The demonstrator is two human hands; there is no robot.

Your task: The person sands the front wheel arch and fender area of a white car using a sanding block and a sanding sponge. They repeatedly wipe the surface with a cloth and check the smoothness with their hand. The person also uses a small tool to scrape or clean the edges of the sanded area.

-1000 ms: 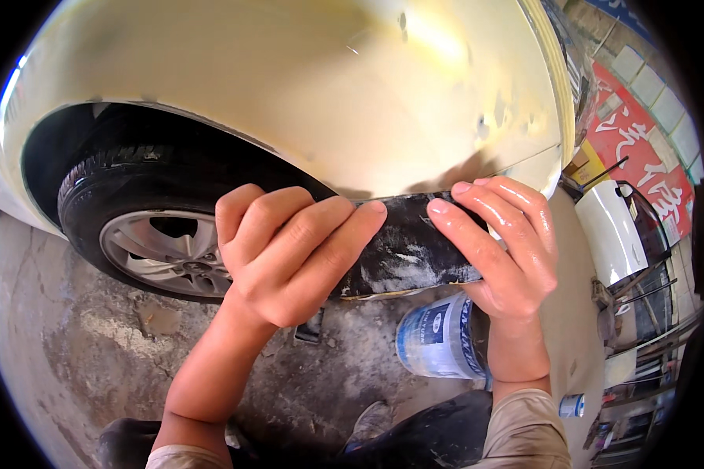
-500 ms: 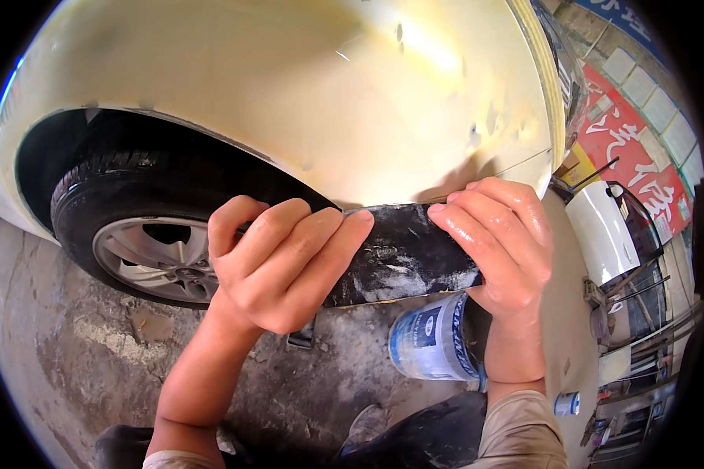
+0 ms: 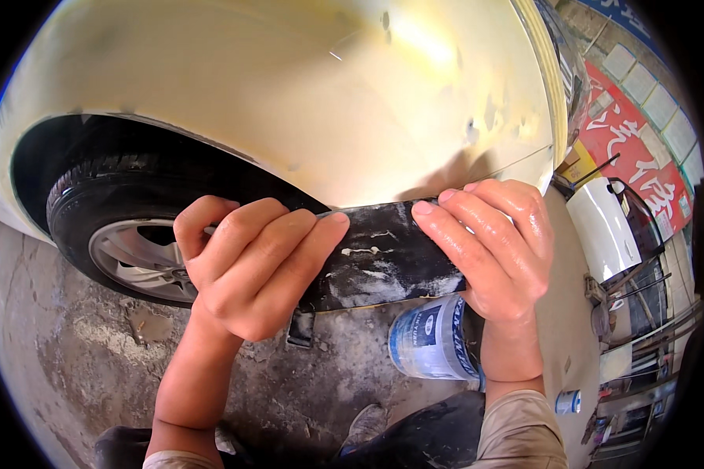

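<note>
A black sheet that looks like sandpaper (image 3: 379,254), smeared with whitish dust, spans both my hands. My left hand (image 3: 254,262) is closed around its left end, in front of the wheel arch. On the right end, the bent fingers of my right hand (image 3: 493,242) press over the top edge; they look wet. Both thumbs are hidden. The sheet's upper edge lies along the lower part of a cream-coloured car body panel (image 3: 289,70), which has dull patches and dark spots. Whether the sheet presses flat on the panel, I cannot tell.
Left of my hands is the car wheel (image 3: 125,234). A blue-and-white bucket (image 3: 426,340) stands on the stained concrete floor (image 3: 94,375) below the sheet, near a small dark block (image 3: 300,328). At right are a detached white car door (image 3: 602,230) and a small can (image 3: 568,402).
Both hands and the black sheet have shifted left along the panel, the left hand further than the right. More of the sheet's face shows between them. The view has shifted slightly.
</note>
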